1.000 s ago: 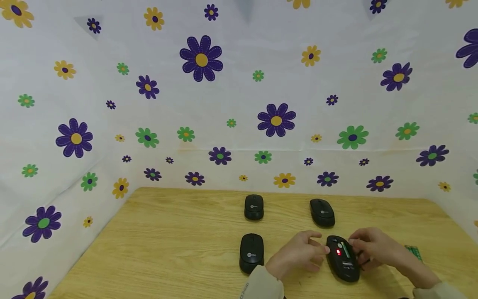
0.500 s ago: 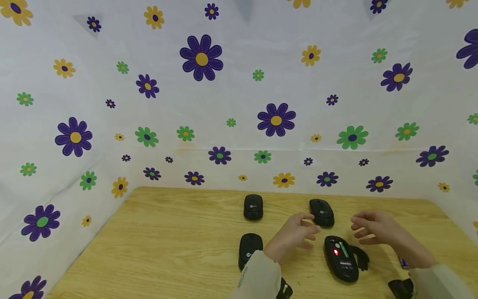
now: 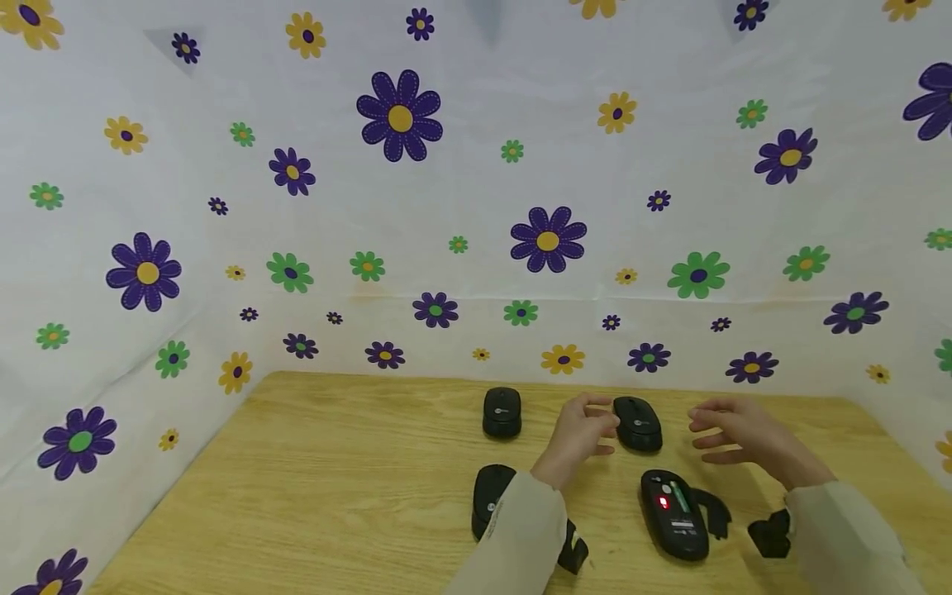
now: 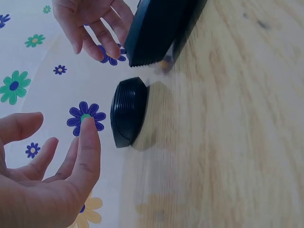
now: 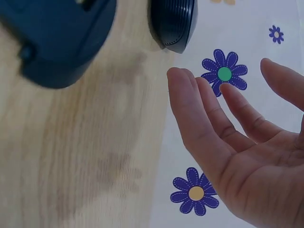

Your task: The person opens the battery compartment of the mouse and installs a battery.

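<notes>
A black mouse (image 3: pixel 673 516) lies upside down on the table, its red light glowing and a green battery showing in its slot. Against its right side rests a curved black cover (image 3: pixel 714 514). Beyond it stands a second black mouse (image 3: pixel 637 426), right way up. My left hand (image 3: pixel 574 438) is just left of this far mouse, fingers loosely bent and holding nothing. To its right hovers my right hand (image 3: pixel 744 438), fingers spread and likewise holding nothing. Both mice, overturned (image 4: pixel 159 33) and upright (image 4: pixel 128 111), show in the left wrist view.
Two more black mice stand to the left: one at the back (image 3: pixel 502 413), one nearer (image 3: pixel 489 500) and partly hidden by my left sleeve (image 3: pixel 521 529). A flowered white cloth (image 3: pixel 446 190) hangs behind the wooden table (image 3: pixel 335 479).
Both hands have drawn away from the overturned mouse and moved farther back, to either side of the far mouse. My right fingers have let go at the cover, now visible beside the overturned mouse.
</notes>
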`<state>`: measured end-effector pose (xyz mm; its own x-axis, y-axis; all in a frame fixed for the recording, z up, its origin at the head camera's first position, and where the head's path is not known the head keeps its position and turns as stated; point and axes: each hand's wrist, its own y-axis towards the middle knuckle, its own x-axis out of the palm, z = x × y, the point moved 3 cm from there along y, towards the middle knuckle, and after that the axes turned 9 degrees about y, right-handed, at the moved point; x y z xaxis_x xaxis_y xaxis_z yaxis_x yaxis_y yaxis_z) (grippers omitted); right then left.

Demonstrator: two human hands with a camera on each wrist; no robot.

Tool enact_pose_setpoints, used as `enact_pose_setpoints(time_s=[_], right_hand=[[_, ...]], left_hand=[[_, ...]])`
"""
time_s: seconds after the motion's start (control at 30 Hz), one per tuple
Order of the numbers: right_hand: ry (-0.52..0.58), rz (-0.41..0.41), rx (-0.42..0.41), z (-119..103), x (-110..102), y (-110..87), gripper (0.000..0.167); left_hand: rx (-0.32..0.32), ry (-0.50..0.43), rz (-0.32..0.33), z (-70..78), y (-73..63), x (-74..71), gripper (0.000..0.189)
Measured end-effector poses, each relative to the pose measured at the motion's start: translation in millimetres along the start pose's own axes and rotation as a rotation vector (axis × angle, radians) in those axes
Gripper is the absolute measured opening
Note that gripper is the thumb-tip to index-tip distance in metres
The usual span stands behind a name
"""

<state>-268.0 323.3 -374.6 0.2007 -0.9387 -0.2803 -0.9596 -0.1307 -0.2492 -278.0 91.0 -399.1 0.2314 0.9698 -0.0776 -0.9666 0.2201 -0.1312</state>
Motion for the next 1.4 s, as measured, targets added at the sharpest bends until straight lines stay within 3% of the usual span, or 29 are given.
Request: enact_pose_setpoints(time_s=[0.17, 0.5, 0.7, 1.1, 1.4], right_hand=[[0.012, 0.002, 0.017, -4, -5, 7.1, 0.049], [0.046, -0.001, 0.045, -11, -4, 20.7, 0.05], [0.021, -0.018, 0.091, -7, 2, 29.0, 0.048], [0.056, -0.051, 0.119, -6, 12, 37.0, 0.049], [0.026, -0.108, 0.146, -6, 22, 47.6, 0.059]], left_hand=[[-0.017, 0.005, -0.002, -4.6, 9.4, -2.1, 0.035], [-0.044, 0.043, 0.048, 0.6, 25.3, 6.4, 0.033], [-0.088, 0.102, 0.022, -5.4, 29.7, 1.4, 0.036], [-0.162, 0.021, -0.035, -13.3, 40.5, 6.3, 0.042], [-0.196, 0.031, 0.021, -15.4, 45.3, 10.8, 0.045]])
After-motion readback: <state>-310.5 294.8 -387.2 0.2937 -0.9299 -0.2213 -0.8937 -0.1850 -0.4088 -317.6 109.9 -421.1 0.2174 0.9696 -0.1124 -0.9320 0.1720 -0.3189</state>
